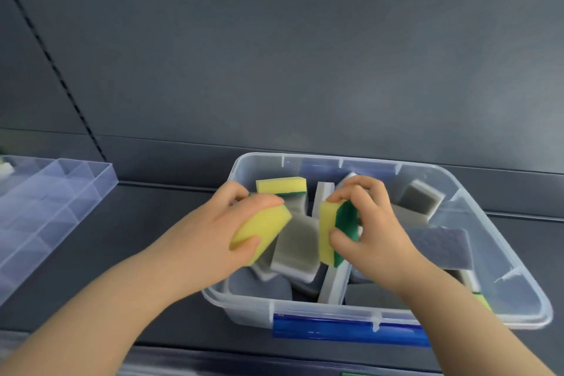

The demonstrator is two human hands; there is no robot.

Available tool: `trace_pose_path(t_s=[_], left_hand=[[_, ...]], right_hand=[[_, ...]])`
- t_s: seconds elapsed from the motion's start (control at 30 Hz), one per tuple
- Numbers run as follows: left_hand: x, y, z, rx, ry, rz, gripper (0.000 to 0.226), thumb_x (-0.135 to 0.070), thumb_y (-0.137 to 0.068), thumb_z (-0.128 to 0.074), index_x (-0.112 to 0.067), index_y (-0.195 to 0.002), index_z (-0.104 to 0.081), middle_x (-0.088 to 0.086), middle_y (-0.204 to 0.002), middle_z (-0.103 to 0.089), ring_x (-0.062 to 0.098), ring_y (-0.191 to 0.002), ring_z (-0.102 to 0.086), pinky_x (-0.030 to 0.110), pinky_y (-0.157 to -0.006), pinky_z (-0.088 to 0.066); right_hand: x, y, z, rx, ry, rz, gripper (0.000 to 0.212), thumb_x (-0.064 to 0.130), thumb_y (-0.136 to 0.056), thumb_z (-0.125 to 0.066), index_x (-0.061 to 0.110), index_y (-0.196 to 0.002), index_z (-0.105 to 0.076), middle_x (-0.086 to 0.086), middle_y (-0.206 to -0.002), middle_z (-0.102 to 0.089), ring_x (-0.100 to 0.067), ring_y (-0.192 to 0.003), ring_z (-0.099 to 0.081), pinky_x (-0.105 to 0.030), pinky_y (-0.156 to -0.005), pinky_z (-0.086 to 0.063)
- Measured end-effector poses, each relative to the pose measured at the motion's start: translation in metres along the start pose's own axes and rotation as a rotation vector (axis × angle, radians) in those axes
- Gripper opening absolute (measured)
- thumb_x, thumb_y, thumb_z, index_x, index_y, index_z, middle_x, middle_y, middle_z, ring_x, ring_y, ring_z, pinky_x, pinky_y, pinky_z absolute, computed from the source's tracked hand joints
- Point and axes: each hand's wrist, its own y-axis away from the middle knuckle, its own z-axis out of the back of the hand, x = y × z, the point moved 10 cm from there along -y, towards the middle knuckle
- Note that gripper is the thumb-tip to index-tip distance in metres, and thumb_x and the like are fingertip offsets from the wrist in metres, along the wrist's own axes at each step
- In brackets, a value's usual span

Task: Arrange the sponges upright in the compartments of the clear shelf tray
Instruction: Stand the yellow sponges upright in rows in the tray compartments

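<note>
- Head view: a dark grey shelf (158, 210) carries everything, and a matte grey back panel (274, 55) rises beyond both grips.
- A slotted upright strip (52, 61) runs slantwise down the panel, up and to the left of the left grip.
- The clear shelf tray (91, 183) lies on the shelf well to the left of the left grip. Its thin dividers form rows of compartments. A pale blurred thing sits at its far-left edge, too unclear to name.
- A clear plastic bin (335, 313) with a blue latch (351, 330) on its near wall sits directly under both grips.
- The left grip (213, 232) is clamped on a yellow sponge (262, 226), thumb on its near end and fingers curled over its far edge, the yellow face up.
- The right grip (375, 223) is clamped on a yellow-and-green sponge (335, 232) held on end, its green scouring face turned to the palm.
- The 2 held sponges are near each other but apart, above the bin's middle.
- Just beyond the left grip, a 3rd yellow-and-green sponge (280, 185) stands on edge in the bin.
- Grey sponges (296, 241) lie jumbled and tilted below and between the grips, with more beyond the right grip.
</note>
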Motion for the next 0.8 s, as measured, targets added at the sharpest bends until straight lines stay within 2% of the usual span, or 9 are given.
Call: trace_pose_path(t_s=[0.07,0.17,0.3,0.4,0.47,0.53,0.63,0.73,0.8], left_hand=[[0.007,0.007,0.004,-0.138,0.136,0.008,0.048,-0.034,-0.085,-0.060,-0.059,-0.115,-0.031,-0.028,-0.115,-0.028,-0.001,-0.092,-0.046,0.020,-0.071,-0.043],[0.017,0.016,0.010,-0.290,0.220,0.054,0.031,-0.035,-0.079,-0.067,-0.051,-0.094,-0.044,-0.032,-0.110,-0.039,-0.008,-0.094,-0.044,0.013,-0.068,-0.037],[0.014,0.020,0.015,-0.393,0.216,0.080,0.035,-0.037,-0.075,-0.070,-0.047,-0.092,-0.040,-0.029,-0.106,-0.044,0.003,-0.085,-0.047,0.028,-0.063,-0.044],[0.005,0.017,0.014,-0.388,0.209,0.059,0.045,-0.029,-0.076,-0.071,-0.049,-0.099,-0.037,-0.024,-0.105,-0.039,0.003,-0.089,-0.047,0.032,-0.070,-0.046],[0.002,0.015,0.008,-0.340,0.135,0.045,0.057,-0.025,-0.078,-0.071,-0.052,-0.113,-0.036,-0.024,-0.103,-0.033,0.005,-0.084,-0.050,0.028,-0.068,-0.046],[-0.003,0.012,0.003,-0.306,-0.004,0.005,0.061,-0.021,-0.076,-0.073,-0.050,-0.120,-0.042,-0.021,-0.100,-0.030,0.008,-0.073,-0.049,0.017,-0.054,-0.039],[-0.007,0.008,-0.001,-0.286,-0.157,-0.023,0.050,-0.022,-0.067,-0.079,-0.039,-0.107,-0.054,-0.013,-0.096,-0.041,0.007,-0.065,-0.046,0.013,-0.043,-0.029],[-0.018,0.005,0.000,-0.283,-0.283,-0.084,0.049,-0.024,-0.061,-0.084,-0.033,-0.102,-0.060,-0.013,-0.094,-0.054,0.009,-0.066,-0.054,0.020,-0.037,-0.036],[-0.028,0.004,0.003,-0.290,-0.317,-0.131,0.048,-0.021,-0.057,-0.086,-0.030,-0.099,-0.065,-0.013,-0.093,-0.057,0.010,-0.068,-0.057,0.022,-0.038,-0.039]], right_hand=[[0.006,-0.006,-0.003,-0.049,-0.013,0.030,0.040,0.016,-0.074,-0.070,0.040,-0.092,-0.045,0.012,-0.118,-0.032,0.012,-0.113,-0.029,-0.007,-0.088,-0.031],[0.015,-0.012,-0.006,-0.107,-0.019,0.059,0.029,0.026,-0.073,-0.074,0.031,-0.085,-0.048,0.015,-0.112,-0.038,0.014,-0.108,-0.033,0.000,-0.086,-0.030],[0.021,-0.013,-0.002,-0.165,-0.053,0.099,0.040,0.009,-0.073,-0.074,0.034,-0.076,-0.042,0.016,-0.113,-0.045,0.012,-0.108,-0.040,-0.002,-0.087,-0.030],[0.019,-0.008,-0.004,-0.102,-0.120,0.040,0.044,0.006,-0.078,-0.067,0.043,-0.089,-0.045,0.031,-0.122,-0.044,0.012,-0.113,-0.044,-0.005,-0.093,-0.035],[0.011,-0.002,-0.007,-0.029,-0.102,-0.050,0.044,0.014,-0.083,-0.064,0.050,-0.096,-0.042,0.037,-0.112,-0.045,0.020,-0.099,-0.047,0.003,-0.081,-0.035],[-0.002,0.006,-0.006,0.026,-0.011,-0.140,0.044,0.023,-0.085,-0.063,0.051,-0.108,-0.039,0.028,-0.102,-0.053,0.013,-0.084,-0.052,-0.001,-0.069,-0.039],[-0.024,0.017,-0.007,0.128,0.146,-0.291,0.052,0.034,-0.084,-0.062,0.042,-0.129,-0.036,0.012,-0.110,-0.059,-0.004,-0.082,-0.052,-0.013,-0.071,-0.040],[-0.039,0.027,0.000,0.248,0.330,-0.397,0.053,0.044,-0.083,-0.060,0.034,-0.130,-0.039,0.004,-0.112,-0.059,-0.010,-0.082,-0.049,-0.019,-0.071,-0.041],[-0.038,0.028,0.010,0.301,0.504,-0.362,0.046,0.049,-0.081,-0.058,0.032,-0.122,-0.046,0.005,-0.107,-0.059,-0.013,-0.082,-0.048,-0.024,-0.072,-0.045]])
